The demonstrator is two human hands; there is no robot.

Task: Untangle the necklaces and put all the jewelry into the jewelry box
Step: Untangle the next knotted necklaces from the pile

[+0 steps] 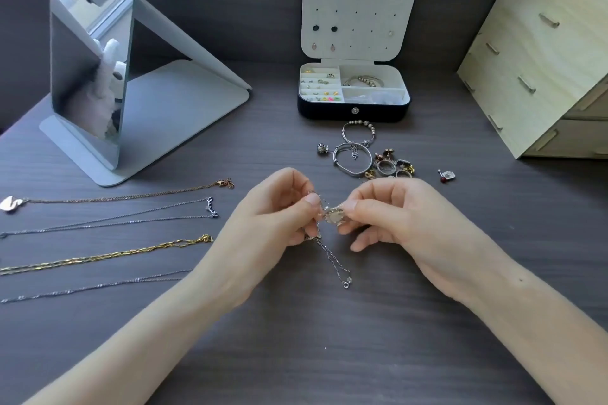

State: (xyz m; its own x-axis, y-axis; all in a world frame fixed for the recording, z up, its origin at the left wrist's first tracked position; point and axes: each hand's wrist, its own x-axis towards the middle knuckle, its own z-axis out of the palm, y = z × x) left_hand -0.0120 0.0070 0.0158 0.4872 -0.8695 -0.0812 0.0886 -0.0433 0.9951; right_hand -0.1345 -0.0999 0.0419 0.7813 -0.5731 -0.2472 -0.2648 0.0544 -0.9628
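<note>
You are on the untangling step. Your left hand (274,210) and right hand (394,219) each pinch the knotted part of a silver necklace (331,218) just above the table (329,355), and its loose chain trails toward you. Four necklaces (115,254) lie straightened at the left. Rings and bangles (385,166) sit just near of the open jewelry box (329,112) at the far side. The next move probably calls for teasing the strands apart gently, not pulling. Your fingertips hide the knot, so you cannot tell whether one chain or two is caught.
</note>
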